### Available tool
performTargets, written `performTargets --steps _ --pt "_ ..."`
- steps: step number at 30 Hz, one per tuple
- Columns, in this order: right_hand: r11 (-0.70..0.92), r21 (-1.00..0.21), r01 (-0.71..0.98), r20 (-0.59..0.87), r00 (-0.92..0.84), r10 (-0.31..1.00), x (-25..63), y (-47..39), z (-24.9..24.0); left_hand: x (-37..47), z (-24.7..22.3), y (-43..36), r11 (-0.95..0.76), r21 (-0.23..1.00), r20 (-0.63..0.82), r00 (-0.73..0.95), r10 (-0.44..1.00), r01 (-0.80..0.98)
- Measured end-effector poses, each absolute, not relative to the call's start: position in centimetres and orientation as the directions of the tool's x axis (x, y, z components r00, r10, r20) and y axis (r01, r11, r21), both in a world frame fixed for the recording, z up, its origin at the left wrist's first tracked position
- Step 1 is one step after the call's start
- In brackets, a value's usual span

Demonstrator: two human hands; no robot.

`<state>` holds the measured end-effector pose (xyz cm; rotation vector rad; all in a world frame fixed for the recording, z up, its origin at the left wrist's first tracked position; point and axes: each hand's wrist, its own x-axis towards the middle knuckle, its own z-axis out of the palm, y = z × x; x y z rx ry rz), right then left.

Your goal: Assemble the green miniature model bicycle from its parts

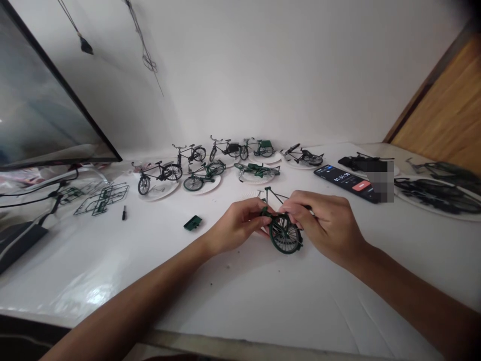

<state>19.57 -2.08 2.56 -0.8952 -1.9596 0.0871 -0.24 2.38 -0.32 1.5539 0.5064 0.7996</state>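
Note:
Both hands are closed around a small green model bicycle (286,235) above the white table. My left hand (240,223) pinches it near the middle of the frame, left of the spoked wheel. My right hand (325,223) grips at the top of that wheel, with thumb and fingers pressed together. Whether a small part sits between the right fingertips is hidden. The far end of the frame sticks up behind the hands. A green box-like part (193,223) lies on the table to the left of my left hand.
Several finished-looking model bicycles (160,173) stand or lie on paper plates along the wall. A phone showing a timer (345,183) lies right of centre. Green parts frames (101,199) and a small dark screwdriver-like tool (124,213) lie left, below a monitor (48,95).

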Motion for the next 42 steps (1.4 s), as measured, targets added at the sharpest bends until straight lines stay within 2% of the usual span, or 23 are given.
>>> performTargets --steps 8,11,16,20,27,42 --pt "0.716 -0.393 0.577 0.718 -0.294 0.631 19.7 -1.9 2.3 -0.1 -0.6 2.4 -0.146 0.983 0.183 0.673 0.716 -0.112" --pt "0.707 -0.424 0.566 0.673 -0.326 0.665 19.9 -1.7 2.4 -0.3 -0.6 2.6 -0.186 0.979 0.192 0.665 0.722 -0.080" --pt "0.575 -0.451 0.682 0.523 -0.320 0.790 20.3 -1.4 2.9 -0.6 -0.8 2.9 -0.298 0.955 0.234 0.635 0.736 -0.007" --pt "0.511 -0.415 0.752 0.509 -0.273 0.816 20.4 -1.5 3.4 -0.5 -0.9 2.7 -0.326 0.945 0.248 0.616 0.747 0.016" --pt "0.478 -0.474 0.740 0.458 -0.256 0.851 20.8 -1.5 3.6 -0.1 -1.2 1.9 -0.354 0.935 0.269 0.604 0.751 0.024" --pt "0.498 -0.596 0.630 0.301 -0.400 0.866 21.9 -1.6 4.2 0.1 -1.6 1.7 -0.284 0.958 0.241 0.617 0.749 -0.030"
